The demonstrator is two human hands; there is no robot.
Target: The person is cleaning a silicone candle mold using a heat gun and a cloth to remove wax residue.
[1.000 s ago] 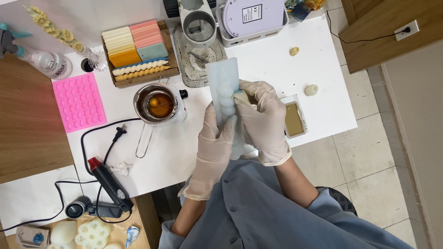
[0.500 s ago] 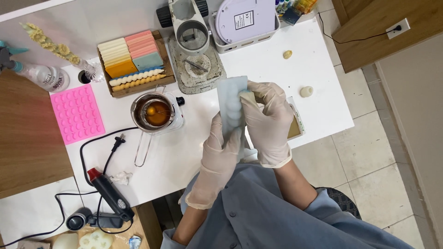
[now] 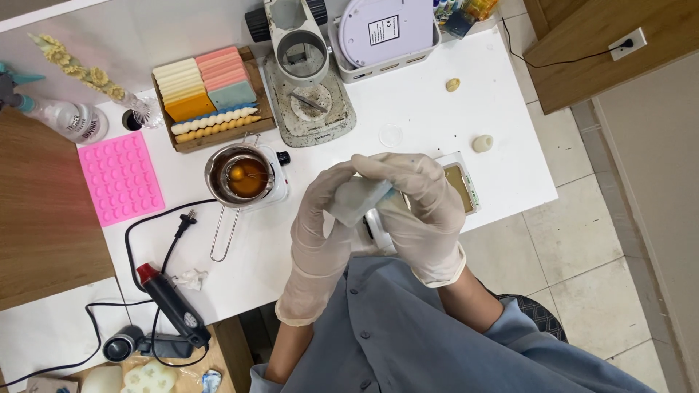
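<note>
Both my hands wear pale latex gloves and meet above the white table (image 3: 408, 102). My left hand (image 3: 320, 218) and my right hand (image 3: 422, 207) together grip a pale blue-grey mould block (image 3: 357, 200), tilted between the fingers. A small dark round object (image 3: 377, 227) shows just under the block; what it is I cannot tell. A small flat scale with a tan pad (image 3: 459, 185) lies partly hidden behind my right hand.
A metal pot of amber liquid (image 3: 242, 177) sits left of my hands. A pink silicone mould (image 3: 120, 178), a wooden tray of coloured bars (image 3: 207, 94), a grey press (image 3: 306, 80), a white appliance (image 3: 386, 29), a heat gun (image 3: 171, 302) and two small lumps (image 3: 482, 143) lie around.
The pale block was held upright and long; now it is tilted down and folded between both hands, which have drawn closer together.
</note>
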